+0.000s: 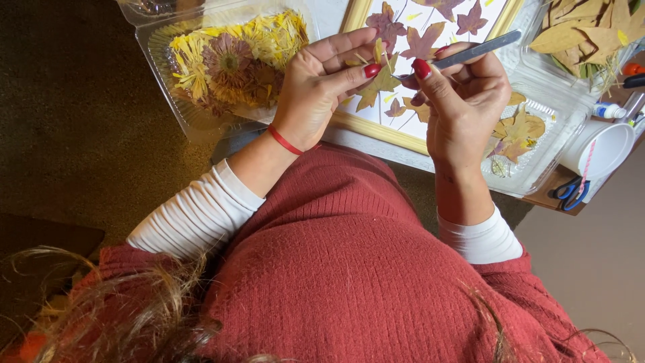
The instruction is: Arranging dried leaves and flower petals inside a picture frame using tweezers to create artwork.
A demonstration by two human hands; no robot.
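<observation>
Yellow leaf (383,81) is pinched in the left hand's (322,87) grip above the frame (366,128); the right hand (463,101) is clamped on tweezers (477,50), tips seemingly touching the leaf.

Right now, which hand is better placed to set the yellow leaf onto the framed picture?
Probably the left hand: it pinches the yellow leaf right above the frame. The right hand is taken up with the tweezers.
</observation>
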